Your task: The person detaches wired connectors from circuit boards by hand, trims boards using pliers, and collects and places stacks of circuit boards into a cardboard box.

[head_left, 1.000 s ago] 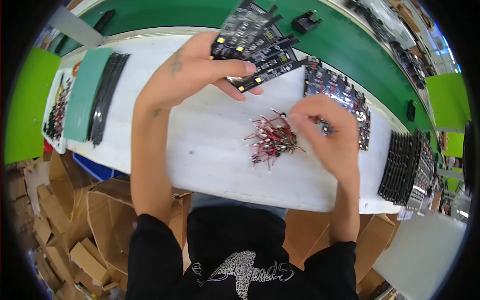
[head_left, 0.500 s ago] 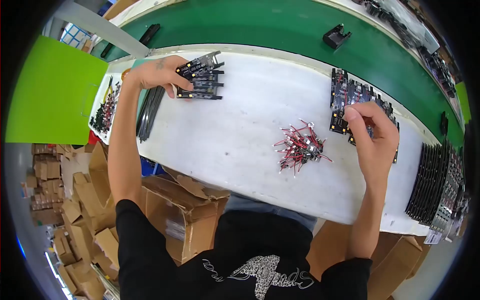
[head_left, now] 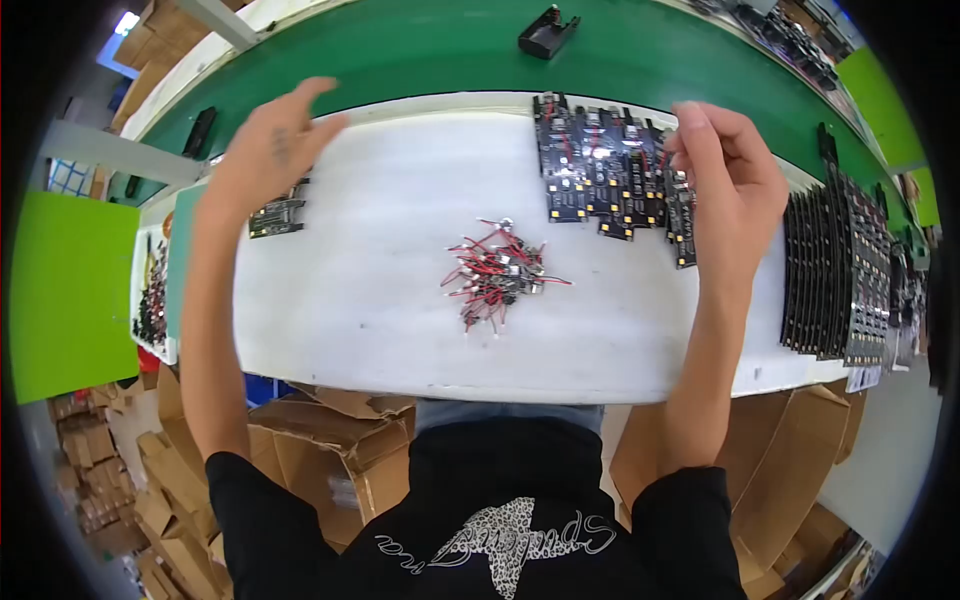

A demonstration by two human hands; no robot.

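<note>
My left hand (head_left: 268,150) hovers with fingers spread and nothing in it, just above a small stack of black circuit boards (head_left: 278,216) lying at the left of the white table (head_left: 350,320). My right hand (head_left: 728,185) lies over the right end of a row of black circuit boards (head_left: 598,170) at the table's far edge. Its fingers point away from me, and whether they grip a board is hidden. A pile of short red-and-black wires (head_left: 495,272) sits in the middle of the table between both hands.
A green conveyor belt (head_left: 420,50) runs behind the table with a black part (head_left: 548,30) on it. Upright rows of black boards (head_left: 835,270) fill the right end. A tray of small parts (head_left: 152,295) is at the left; cardboard boxes (head_left: 330,450) stand below.
My left hand has set its stack of boards down at the left and lifted off, open. My right hand stays at the right end of the board row. The camera has swung.
</note>
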